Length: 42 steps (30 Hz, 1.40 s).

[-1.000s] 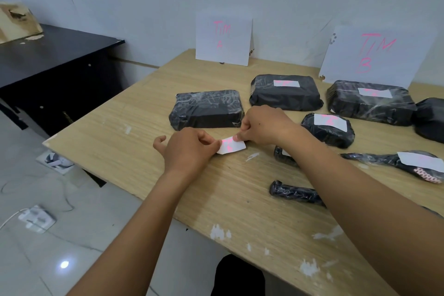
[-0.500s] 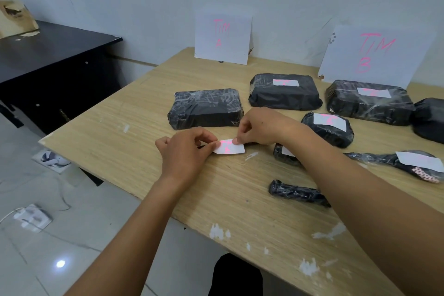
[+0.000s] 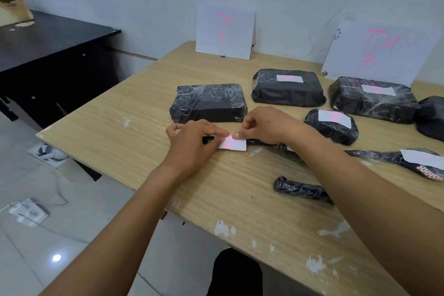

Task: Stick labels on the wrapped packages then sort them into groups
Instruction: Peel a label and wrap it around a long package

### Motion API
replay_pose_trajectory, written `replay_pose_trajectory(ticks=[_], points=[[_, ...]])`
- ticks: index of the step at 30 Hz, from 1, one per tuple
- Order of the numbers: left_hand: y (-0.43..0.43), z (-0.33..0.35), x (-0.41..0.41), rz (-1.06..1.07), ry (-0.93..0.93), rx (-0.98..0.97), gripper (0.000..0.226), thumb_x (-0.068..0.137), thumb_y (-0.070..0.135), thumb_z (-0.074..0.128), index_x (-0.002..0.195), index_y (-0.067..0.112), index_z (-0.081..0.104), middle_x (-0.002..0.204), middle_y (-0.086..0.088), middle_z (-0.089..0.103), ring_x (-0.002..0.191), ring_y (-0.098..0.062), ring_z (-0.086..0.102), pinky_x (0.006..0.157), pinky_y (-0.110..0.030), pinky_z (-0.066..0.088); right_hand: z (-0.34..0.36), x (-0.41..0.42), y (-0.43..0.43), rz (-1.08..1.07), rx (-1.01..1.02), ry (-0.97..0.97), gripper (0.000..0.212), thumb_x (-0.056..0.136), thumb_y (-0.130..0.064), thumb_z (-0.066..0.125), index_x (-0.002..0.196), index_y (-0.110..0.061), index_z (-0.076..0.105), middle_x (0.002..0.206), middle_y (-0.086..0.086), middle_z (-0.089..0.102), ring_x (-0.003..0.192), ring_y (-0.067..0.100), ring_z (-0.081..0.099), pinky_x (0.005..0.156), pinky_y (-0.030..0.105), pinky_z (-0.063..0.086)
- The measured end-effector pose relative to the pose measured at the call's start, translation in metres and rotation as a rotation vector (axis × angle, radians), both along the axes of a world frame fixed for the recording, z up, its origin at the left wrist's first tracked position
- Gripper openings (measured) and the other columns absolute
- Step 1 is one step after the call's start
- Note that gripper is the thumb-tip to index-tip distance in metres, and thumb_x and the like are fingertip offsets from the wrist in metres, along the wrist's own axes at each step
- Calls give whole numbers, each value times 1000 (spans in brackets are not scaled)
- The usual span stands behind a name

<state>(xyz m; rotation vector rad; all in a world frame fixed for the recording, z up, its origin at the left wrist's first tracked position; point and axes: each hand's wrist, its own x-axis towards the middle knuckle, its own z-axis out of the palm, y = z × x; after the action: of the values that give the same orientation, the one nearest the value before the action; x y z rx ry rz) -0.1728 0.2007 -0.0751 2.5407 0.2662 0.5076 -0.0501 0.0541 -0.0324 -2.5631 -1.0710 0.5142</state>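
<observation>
While both hands keep their pinch on the label [image 3: 234, 144], it has turned from a slant a second ago to lie level, pink letter up, just above the worktop [image 3: 120, 113]. The left hand [image 3: 194, 142] grips its left end with curled fingers, and the right hand [image 3: 264, 125] pinches its upper right corner. I judge it ready for sticking, likely onto the unlabelled block [image 3: 209, 102] just behind the hands. A slim dark thing shows under the label; I cannot tell what it is. Eight wrapped packages are in view: four plainly labelled, one half hidden by the right wrist, one cut by the frame edge. Two signs stand at the wall, the TIM A sign [image 3: 225, 29] and the TIM B sign [image 3: 382, 53].
</observation>
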Motion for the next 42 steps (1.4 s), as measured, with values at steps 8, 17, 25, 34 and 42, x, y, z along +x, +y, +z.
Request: replay_pose_trajectory(ticks=[8,17,25,34,42], points=[[9,-4,4,-37,46,-31,15,89,40,60,98,44,70,96,26,56,99,10,43,87,-29,13,6,6,-7,56,55,100,14,87,-31,66,93,-20,73,91,-9,66,85,10,58,73,21,42],[8,-5,12,6,-29,-28,12,78,50,67,82,40,74,99,21,58,100,7,39,90,-28,13,-3,-10,-4,119,167,-129,12,86,-26,69,95,-26,76,87,-11,69,73,1,58,66,16,42],[7,-4,13,-53,-99,49,10,79,49,66,86,45,70,92,19,57,99,-2,42,85,-24,13,-7,-19,0,171,110,-295,19,89,-36,63,104,-34,73,85,-10,66,82,17,61,73,36,51],[20,-14,17,-177,-93,50,21,84,43,63,103,40,70,94,17,62,92,-6,45,89,-35,31,-10,-9,2,167,105,-309,20,88,-40,63,104,-35,73,73,-17,45,82,14,54,66,30,41],[28,-14,21,-236,-50,51,28,83,42,63,110,35,69,90,17,59,88,-8,44,82,-33,39,-11,-1,5,186,52,-282,28,80,-48,68,102,-34,72,79,-15,49,77,8,49,66,27,37]])
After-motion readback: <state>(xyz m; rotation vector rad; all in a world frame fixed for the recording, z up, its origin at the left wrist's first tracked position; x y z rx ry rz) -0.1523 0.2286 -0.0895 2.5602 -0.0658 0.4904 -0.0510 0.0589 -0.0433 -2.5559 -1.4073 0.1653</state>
